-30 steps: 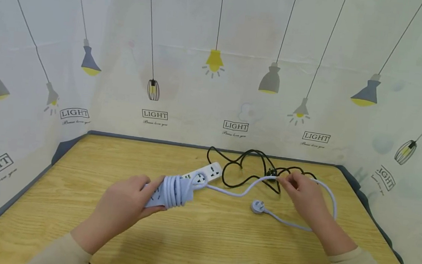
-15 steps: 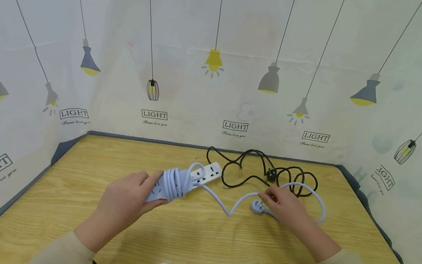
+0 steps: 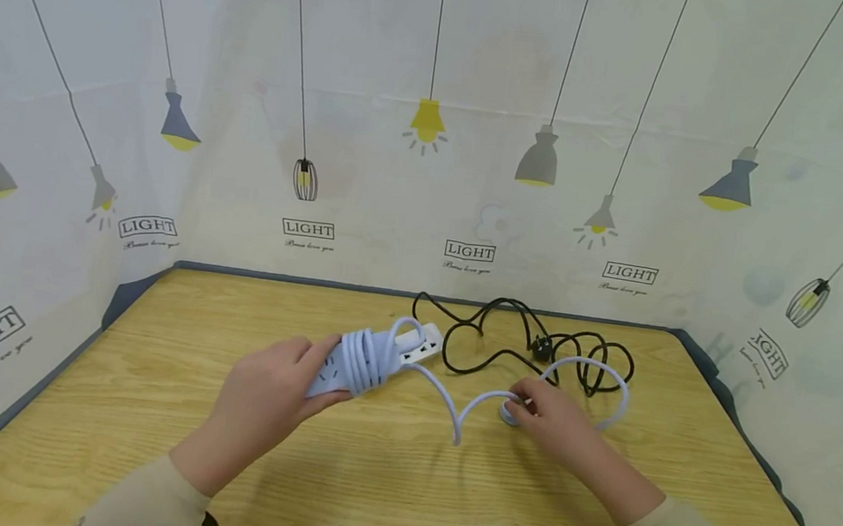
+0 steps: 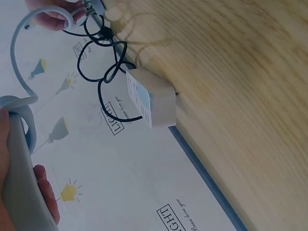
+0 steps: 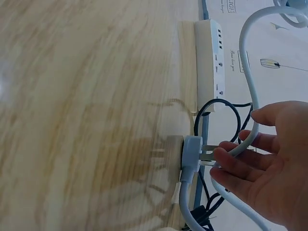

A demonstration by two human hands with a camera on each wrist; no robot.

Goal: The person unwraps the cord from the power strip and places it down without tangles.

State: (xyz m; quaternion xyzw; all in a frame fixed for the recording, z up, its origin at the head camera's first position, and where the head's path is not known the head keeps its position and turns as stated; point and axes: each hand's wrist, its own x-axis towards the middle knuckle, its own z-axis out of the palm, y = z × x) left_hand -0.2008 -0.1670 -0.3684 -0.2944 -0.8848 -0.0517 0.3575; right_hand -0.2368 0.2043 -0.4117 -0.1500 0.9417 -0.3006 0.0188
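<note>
My left hand (image 3: 267,391) grips one end of a pale blue power strip (image 3: 324,378), tilted above the table. Several turns of its cord (image 3: 363,362) are wound around its body. From there a loose length sags to my right hand (image 3: 565,430). In the right wrist view the cord (image 5: 249,72) runs between my thumb and fingers, which pinch it. My fingertips are at the prongs of the pale plug (image 5: 191,153), which stands on the table. The head view shows this plug (image 3: 508,413) partly hidden by my right hand.
A second, white power strip (image 3: 425,345) lies behind the held one. Its black cord (image 3: 483,370) spreads in loops toward the back right, with a black plug (image 3: 542,349) among them. Printed sheets (image 3: 389,202) stand around the wooden table (image 3: 388,477).
My right hand, with the cord, has come left and nearer to the plug. The slack between my hands has grown into a deeper sag. My left hand has shifted slightly right with the power strip.
</note>
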